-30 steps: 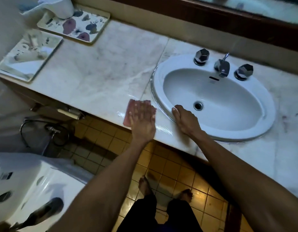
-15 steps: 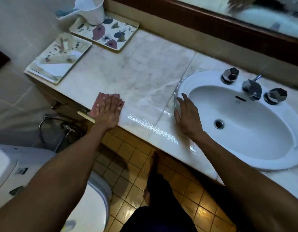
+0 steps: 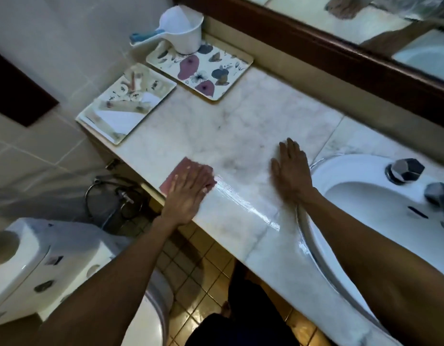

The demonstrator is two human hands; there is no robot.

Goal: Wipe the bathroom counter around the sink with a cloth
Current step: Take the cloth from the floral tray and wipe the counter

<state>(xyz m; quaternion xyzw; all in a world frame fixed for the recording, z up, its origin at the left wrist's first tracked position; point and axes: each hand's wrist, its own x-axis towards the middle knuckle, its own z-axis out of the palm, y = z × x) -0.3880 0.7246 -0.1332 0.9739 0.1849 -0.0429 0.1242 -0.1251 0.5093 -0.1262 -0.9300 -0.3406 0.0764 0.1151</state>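
Note:
A pink cloth [image 3: 176, 176] lies flat near the front edge of the white marble counter [image 3: 240, 126], left of the white oval sink [image 3: 380, 211]. My left hand [image 3: 188, 193] presses flat on the cloth with fingers spread, covering most of it. My right hand [image 3: 292, 176] rests palm down on the bare counter just left of the sink rim, holding nothing. A wet shiny streak [image 3: 243, 203] runs along the front edge between the cloth and the sink.
Two trays stand at the counter's left end: a flowered tray [image 3: 216, 78] bearing a white dipper [image 3: 183, 31] and a tray of small toiletries [image 3: 121, 111]. Taps [image 3: 404, 169] sit behind the basin. A toilet [image 3: 41, 265] stands below left, and a mirror frame [image 3: 340, 58] runs behind.
My left hand has slid the cloth leftward along the front edge, leaving a wet streak. My right hand has moved off the sink rim onto the counter left of it.

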